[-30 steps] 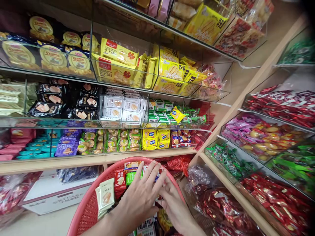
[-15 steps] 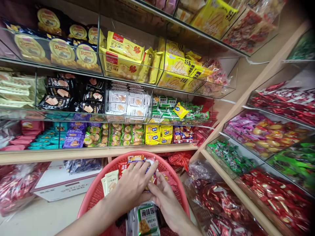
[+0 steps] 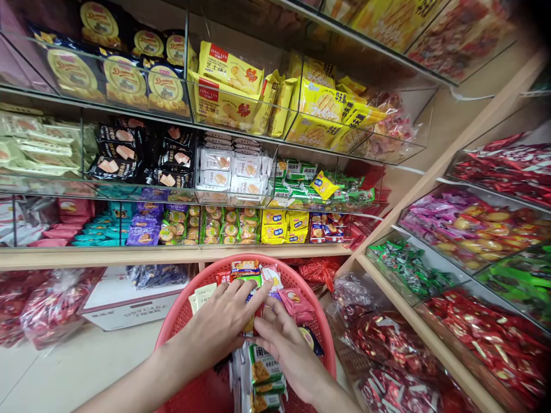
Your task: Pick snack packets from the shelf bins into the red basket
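While the tiered clear-fronted display shelves [image 3: 241, 189] are standing packed with biscuit and sweet packets along the wall ahead and to the right, the round red plastic mesh basket [image 3: 181, 321] is sitting low in front of the person, filled with loose small snack packets. Both hands are working inside it: the left hand [image 3: 224, 321] is lying flat, fingers spread, pressing down on the pile, and the right hand [image 3: 284, 350] is meeting it fingertip to fingertip just beside it; whether either grip is closing on a packet I cannot tell, since the fingers are hiding what lies under them. A green-and-white wrapped biscuit packet [image 3: 262, 367] is lying at the basket's near side, touching the right hand. The packets look slick and loosely heaped, so a pinch taken this way is likely catching several at once or letting one slide off, and the pink-wrapped packet [image 3: 295, 301] near the far rim could be getting nudged over the edge onto the floor.
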Tool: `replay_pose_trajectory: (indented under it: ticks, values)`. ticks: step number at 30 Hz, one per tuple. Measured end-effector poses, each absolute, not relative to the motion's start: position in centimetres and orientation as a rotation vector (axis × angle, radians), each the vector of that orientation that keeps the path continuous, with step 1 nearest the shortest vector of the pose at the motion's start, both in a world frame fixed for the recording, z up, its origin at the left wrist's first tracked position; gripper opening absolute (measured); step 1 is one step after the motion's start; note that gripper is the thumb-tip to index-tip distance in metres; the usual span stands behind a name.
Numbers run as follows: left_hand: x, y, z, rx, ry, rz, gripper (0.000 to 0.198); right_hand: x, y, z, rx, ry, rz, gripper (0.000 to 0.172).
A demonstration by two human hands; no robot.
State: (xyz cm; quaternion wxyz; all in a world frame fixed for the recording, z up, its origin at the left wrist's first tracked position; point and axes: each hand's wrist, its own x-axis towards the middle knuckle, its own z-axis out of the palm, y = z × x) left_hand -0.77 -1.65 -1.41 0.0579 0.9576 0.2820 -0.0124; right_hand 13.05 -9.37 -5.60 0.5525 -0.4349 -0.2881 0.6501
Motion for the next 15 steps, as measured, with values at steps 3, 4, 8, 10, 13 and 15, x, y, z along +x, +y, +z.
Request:
replay_pose_trajectory:
  ticks: [3, 4, 8, 10, 13, 15]
  values:
    - [-1.8, -1.5, -2.0, 2.865, 0.82, 0.085, 0.089, 12.6, -9.6, -5.3, -1.028, -0.703, 1.549, 0.051]
    - [-2.1, -1.4, -2.1, 2.836, 0.797, 0.139, 0.091, 12.5, -9.7, -5.2, -1.03, -0.702, 1.548, 0.05]
    - [-3.6, -1.2, -1.9, 2.723, 0.715, 0.234, 0.094, 11.9, -10.3, -5.0, -0.985, -0.721, 1.564, 0.041]
    - [-4.4, -1.5, -1.3, 2.673, 0.717, 0.221, 0.093, 11.7, -10.7, -5.1, -0.922, -0.759, 1.593, 0.039]
    - [-5.8, -2.2, -0.6, 2.563, 0.797, 0.127, 0.092, 11.5, -11.1, -5.1, -0.888, -0.8, 1.628, 0.04]
    - [-6.8, -2.8, -0.4, 2.465, 0.86, 0.038, 0.092, 11.8, -11.5, -5.1, -0.923, -0.796, 1.612, 0.043]
